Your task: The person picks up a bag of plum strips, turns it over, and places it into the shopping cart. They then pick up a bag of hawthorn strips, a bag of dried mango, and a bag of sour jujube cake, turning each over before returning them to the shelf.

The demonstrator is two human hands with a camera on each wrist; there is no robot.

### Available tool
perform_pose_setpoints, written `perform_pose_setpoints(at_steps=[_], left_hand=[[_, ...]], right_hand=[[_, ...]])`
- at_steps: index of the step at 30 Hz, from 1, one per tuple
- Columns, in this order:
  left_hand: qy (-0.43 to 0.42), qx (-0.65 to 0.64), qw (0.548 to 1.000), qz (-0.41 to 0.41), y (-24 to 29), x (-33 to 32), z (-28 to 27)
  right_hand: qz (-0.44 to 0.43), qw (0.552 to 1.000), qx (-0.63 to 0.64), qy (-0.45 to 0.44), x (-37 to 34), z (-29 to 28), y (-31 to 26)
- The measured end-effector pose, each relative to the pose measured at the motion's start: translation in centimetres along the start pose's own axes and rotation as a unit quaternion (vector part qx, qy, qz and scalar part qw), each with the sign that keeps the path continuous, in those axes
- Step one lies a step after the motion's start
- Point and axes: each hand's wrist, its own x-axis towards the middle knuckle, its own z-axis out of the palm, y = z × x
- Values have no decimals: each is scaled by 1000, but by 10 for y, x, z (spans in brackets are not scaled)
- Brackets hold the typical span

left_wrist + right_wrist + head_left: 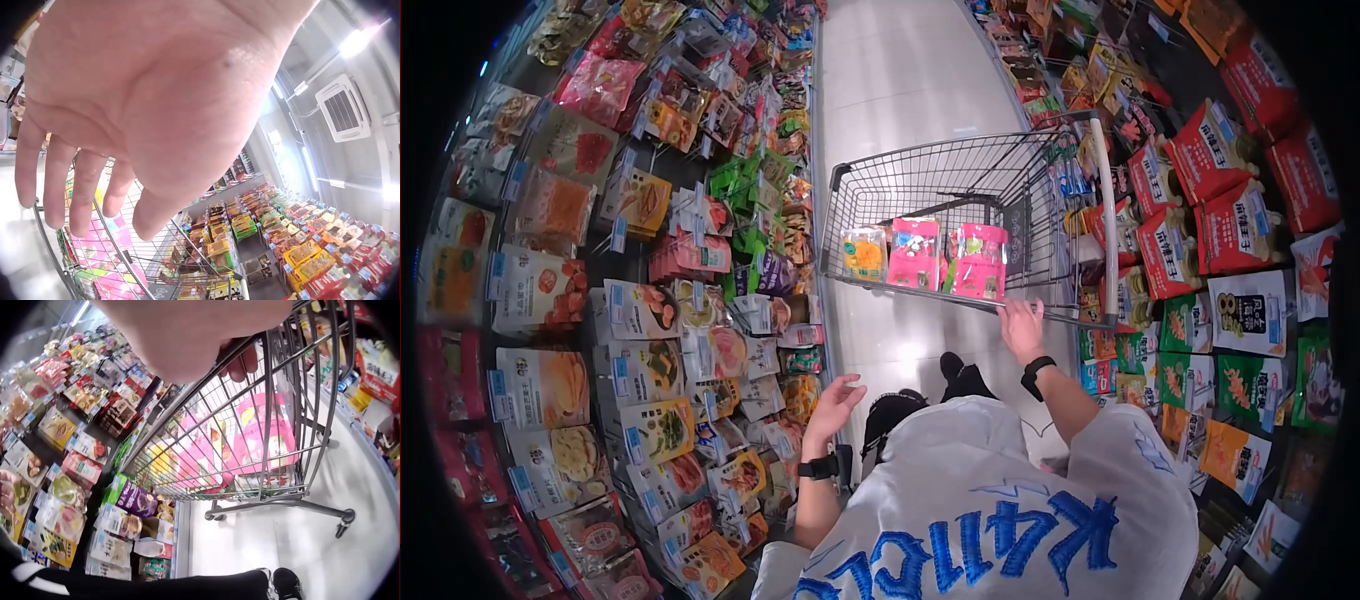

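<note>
A grey wire-mesh shopping cart (1109, 220) is gripped at the rim by the right hand (1022, 330), fingers curled over; glossy pink plastic packets (981, 262) are carried inside, ahead and leftward of it. The left hand (834, 408) is held raised, fingers loosely extended.

- Right hand (194, 337): cut off by the top edge in the right wrist view; fingers partly hidden behind the rim of the shopping cart (1109, 225).
- Left hand (144, 112): cut off by the top edge in the left wrist view; palm conceals part of the cart.
- Pink packages (915, 255): partly obscured by wires in both wrist views; fine print illegible.
- Shirt lettering (1006, 530): truncated at the head view's lower edge.
</note>
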Motion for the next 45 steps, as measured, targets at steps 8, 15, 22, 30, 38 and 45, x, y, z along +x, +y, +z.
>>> perform_pose_setpoints(at_steps=[8,15,22,30,38,45], left_hand=[[-22,28,999,4,21,31,-26],[-24,2,999,48,17,66,-87],[-34,11,995,98,23,99,-140],[-57,-20,992,115,40,149,-151],[-102,-12,994,33,68,258,-113],[-132,-5,984,-118,95,358,-61]], right_hand=[[49,998,-6,47,24,6,3],[78,997,17,5,49,-5,-14],[128,990,3,-53,79,8,-26],[136,987,-60,-54,124,11,-53],[208,946,9,-248,226,37,-47],[178,898,177,-361,285,186,-47]])
